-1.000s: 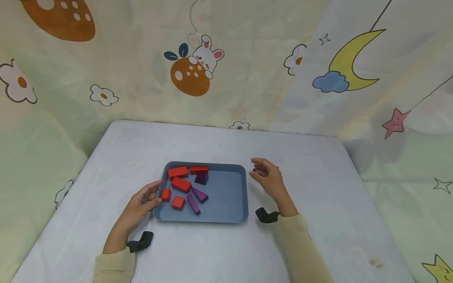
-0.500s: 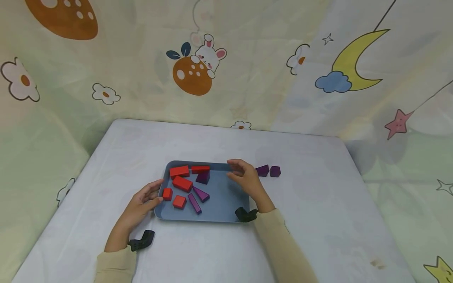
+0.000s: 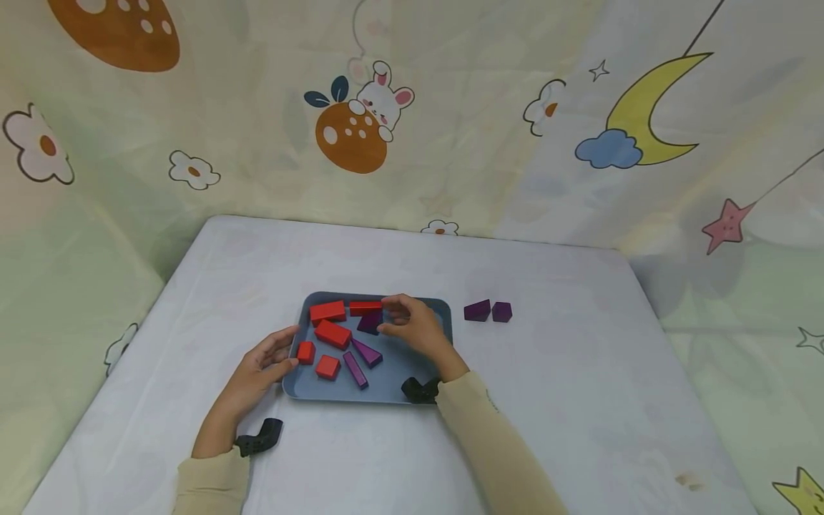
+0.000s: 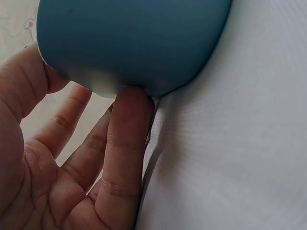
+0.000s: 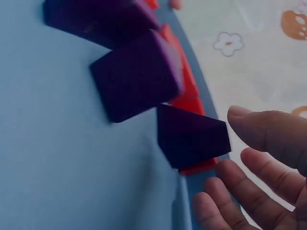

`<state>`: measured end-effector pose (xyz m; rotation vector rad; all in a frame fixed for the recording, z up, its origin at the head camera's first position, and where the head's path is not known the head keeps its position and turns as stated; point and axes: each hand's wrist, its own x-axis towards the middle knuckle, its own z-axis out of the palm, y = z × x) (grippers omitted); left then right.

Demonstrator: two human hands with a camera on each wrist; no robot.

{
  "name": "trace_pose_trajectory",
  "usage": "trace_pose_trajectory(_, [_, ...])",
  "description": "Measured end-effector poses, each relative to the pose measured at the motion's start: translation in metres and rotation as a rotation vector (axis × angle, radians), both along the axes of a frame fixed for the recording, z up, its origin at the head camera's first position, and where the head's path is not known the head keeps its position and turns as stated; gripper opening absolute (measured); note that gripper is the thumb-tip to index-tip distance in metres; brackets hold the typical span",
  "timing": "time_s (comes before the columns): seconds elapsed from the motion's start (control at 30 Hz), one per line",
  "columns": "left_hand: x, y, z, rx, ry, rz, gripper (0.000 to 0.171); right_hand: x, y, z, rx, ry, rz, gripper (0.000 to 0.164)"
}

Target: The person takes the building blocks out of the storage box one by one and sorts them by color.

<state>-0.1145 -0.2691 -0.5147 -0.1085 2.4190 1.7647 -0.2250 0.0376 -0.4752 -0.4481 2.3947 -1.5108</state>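
Observation:
The blue-grey tray (image 3: 405, 379) lies on the table, holding several red and purple blocks. At its left end my left hand (image 3: 260, 365) touches the outer wall with fingertips and thumb; the left wrist view shows fingers on the tray wall (image 4: 144, 43) without wrapping it. My right hand (image 3: 418, 329) hovers over the tray's back part, its fingertips beside a dark purple block (image 3: 369, 322). In the right wrist view a gap stands between thumb and fingers, with a purple block (image 5: 192, 139) just past them. A red bar (image 3: 364, 308) lies at the back rim.
Two purple blocks, a tapered one (image 3: 478, 310) and a smaller one (image 3: 502, 312), sit on the white tabletop (image 3: 566, 372) right of the tray. A patterned cloth (image 3: 450, 143) hangs behind the table. A black wrist device (image 3: 260, 438) is strapped at the left wrist.
My right hand has moved left, from the two purple blocks beside the tray to above the tray, leaving them on the table. The left hand stays at the tray's left end.

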Motion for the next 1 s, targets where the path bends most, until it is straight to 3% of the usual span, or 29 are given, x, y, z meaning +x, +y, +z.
trace_pose_trajectory(0.43, [-0.001,0.000,0.002,-0.002,0.005,-0.006,0.063,0.000,-0.012,-0.002,0.160,-0.001,-0.025,0.030])
trace_pose_trajectory(0.63, [0.000,-0.001,0.000,-0.008,0.005,0.000,0.062,0.001,-0.019,-0.002,0.211,0.007,-0.020,0.044])
trace_pose_trajectory(0.73, [0.000,0.000,-0.001,-0.001,0.005,0.002,0.062,0.002,-0.023,-0.003,0.240,0.018,-0.030,0.042])
trace_pose_trajectory(0.87, [0.000,0.001,-0.002,0.001,0.003,0.000,0.062,0.002,-0.026,-0.004,0.229,0.035,-0.070,0.030])
trace_pose_trajectory(1.0, [0.000,0.001,-0.002,-0.009,0.004,0.003,0.062,0.003,-0.021,-0.001,0.150,0.070,-0.122,0.026])
